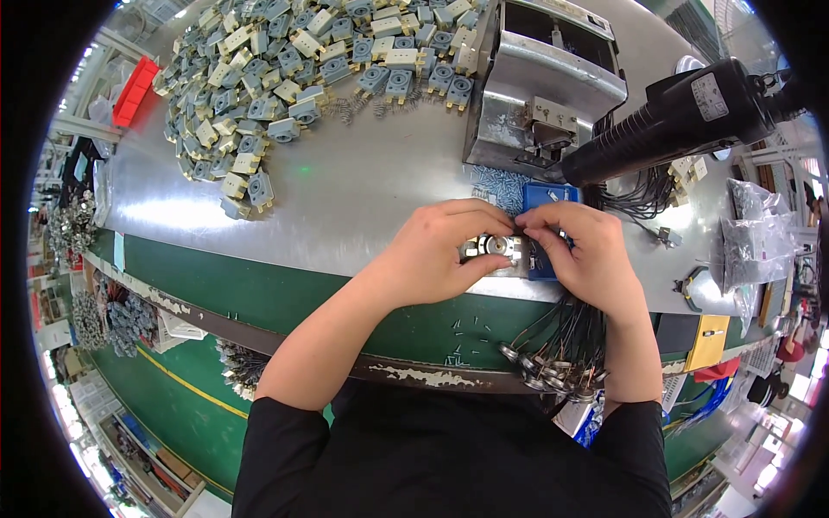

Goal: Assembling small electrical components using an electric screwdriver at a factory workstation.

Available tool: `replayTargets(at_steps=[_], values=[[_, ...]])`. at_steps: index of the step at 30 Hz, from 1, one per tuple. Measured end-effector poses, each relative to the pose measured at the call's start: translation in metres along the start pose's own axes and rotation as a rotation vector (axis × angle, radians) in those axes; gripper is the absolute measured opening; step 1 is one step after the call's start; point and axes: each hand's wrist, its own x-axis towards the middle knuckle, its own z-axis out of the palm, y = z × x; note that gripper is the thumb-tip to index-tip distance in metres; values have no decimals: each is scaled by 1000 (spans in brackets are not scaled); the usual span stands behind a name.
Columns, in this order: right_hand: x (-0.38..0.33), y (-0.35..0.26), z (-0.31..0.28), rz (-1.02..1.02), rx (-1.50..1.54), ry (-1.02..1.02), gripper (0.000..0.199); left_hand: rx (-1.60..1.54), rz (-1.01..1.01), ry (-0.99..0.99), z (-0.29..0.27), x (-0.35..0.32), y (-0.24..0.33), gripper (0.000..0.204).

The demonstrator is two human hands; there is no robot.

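My left hand point(439, 256) curls its fingers and thumb around a small socket-like part point(496, 247) with a round centre and metal pieces, low over the steel tabletop. Close beside it, my right hand point(580, 246) is closed, thumb and fingertips pinched together at the part's right edge. Whatever lies in that pinch is too small or too hidden to name. Under and behind the right hand sits a blue tray point(542, 193), partly covered by the fingers. A heap of small screws point(496, 187) lies just beyond my fingertips.
Grey and cream switch-like parts point(285, 69) are piled at the far left, with loose springs point(350, 108) nearby. A metal machine point(544, 78) stands beyond my hands; a black power screwdriver point(665, 121) reaches in from the right. Wired round metal parts point(553, 367) hang over the front edge.
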Motion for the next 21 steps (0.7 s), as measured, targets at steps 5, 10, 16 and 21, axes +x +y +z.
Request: replayTargets(at_steps=[5, 10, 16, 21], values=[[6, 7, 4, -196, -41, -31, 14, -1, -20, 3, -1, 0, 1, 32], [4, 12, 0, -270, -43, -113, 16, 2, -17, 3, -2, 1, -1, 31], [5, 13, 0, -293, -64, -136, 17, -9, -12, 16, -2, 1, -1, 33], [9, 3, 1, -291, -29, -102, 22, -6, -3, 17, -4, 0, -2, 35]])
